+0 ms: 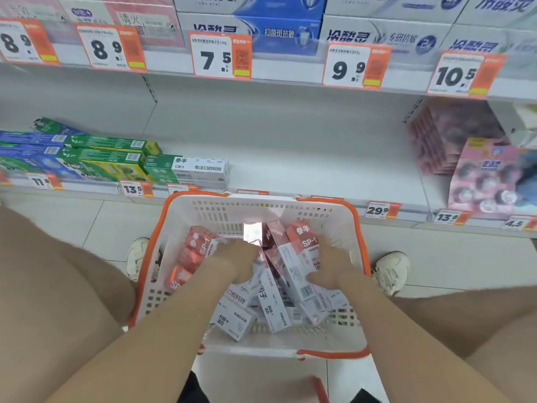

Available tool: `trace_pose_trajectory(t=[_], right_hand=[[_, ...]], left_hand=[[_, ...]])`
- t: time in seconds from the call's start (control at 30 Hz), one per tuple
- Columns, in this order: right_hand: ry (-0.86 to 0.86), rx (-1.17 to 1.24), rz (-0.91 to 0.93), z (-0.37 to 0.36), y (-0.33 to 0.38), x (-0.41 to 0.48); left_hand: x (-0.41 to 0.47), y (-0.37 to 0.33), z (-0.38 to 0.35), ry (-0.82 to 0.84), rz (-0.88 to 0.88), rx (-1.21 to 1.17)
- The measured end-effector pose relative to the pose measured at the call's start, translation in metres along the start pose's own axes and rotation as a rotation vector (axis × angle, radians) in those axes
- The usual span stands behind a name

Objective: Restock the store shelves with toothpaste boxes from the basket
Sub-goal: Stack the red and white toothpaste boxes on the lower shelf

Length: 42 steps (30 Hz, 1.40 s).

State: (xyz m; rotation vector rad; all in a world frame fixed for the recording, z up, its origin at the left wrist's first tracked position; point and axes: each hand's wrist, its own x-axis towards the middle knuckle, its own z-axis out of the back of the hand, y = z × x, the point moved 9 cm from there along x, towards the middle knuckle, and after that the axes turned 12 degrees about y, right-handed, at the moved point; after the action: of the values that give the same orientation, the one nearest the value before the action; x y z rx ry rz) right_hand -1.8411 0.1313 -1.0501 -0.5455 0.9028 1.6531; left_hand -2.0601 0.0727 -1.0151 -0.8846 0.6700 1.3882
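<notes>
Your left hand (236,257) and right hand (331,266) hide their fingertips among the toothpaste boxes (271,303); at 12 o'clock the top edge crops the upper-shelf boxes (279,33).

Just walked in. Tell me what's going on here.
A person crouches over a white basket on the floor, reaching in among the red-and-white toothpaste boxes. The right grip holds one box. The left grip is down in the pile, and whether it holds anything is hidden. The lower shelf ahead is bare in the middle, beside some green boxes.
</notes>
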Motion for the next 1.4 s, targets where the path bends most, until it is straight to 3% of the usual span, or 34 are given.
trace_pose_trajectory(t=[0.13, 0.3, 0.5, 0.7, 0.83, 0.93, 1.0, 1.13, 1.27, 1.4], right_hand=[[-0.02, 0.072, -0.095, -0.026, 0.01, -0.008], [-0.17, 0.019, -0.181, -0.028, 0.019, -0.01], [0.026, 0.427, -0.034, -0.009, 0.006, -0.01], [0.336, 0.83, 0.158, -0.018, 0.03, -0.035], [0.389, 0.954, 0.287, -0.02, 0.051, -0.051], [0.432, 1.005, 0.407, -0.009, 0.068, -0.066], [0.399, 1.046, 0.44, 0.007, 0.073, -0.073], [0.167, 1.104, 0.397, 0.051, 0.069, -0.086], [0.134, 1.256, 0.383, 0.082, 0.068, -0.094], [0.015, 1.107, 0.422, 0.101, 0.065, -0.098]], left_hand=[[0.002, 0.001, -0.008, 0.056, 0.0, 0.024], [0.0, 0.003, -0.014, 0.033, -0.029, 0.053], [-0.003, 0.008, -0.004, 0.016, -0.056, -0.111], [-0.025, -0.008, 0.019, -0.108, -0.152, -0.738], [-0.033, -0.022, 0.014, -0.072, -0.2, -1.479], [-0.043, -0.027, 0.014, -0.023, -0.241, -1.715], [-0.05, -0.027, 0.025, -0.028, -0.297, -1.773], [-0.066, -0.015, 0.057, -0.097, -0.414, -1.819], [-0.083, 0.003, 0.075, -0.255, -0.353, -1.787], [-0.095, 0.007, 0.084, -0.383, -0.347, -1.634]])
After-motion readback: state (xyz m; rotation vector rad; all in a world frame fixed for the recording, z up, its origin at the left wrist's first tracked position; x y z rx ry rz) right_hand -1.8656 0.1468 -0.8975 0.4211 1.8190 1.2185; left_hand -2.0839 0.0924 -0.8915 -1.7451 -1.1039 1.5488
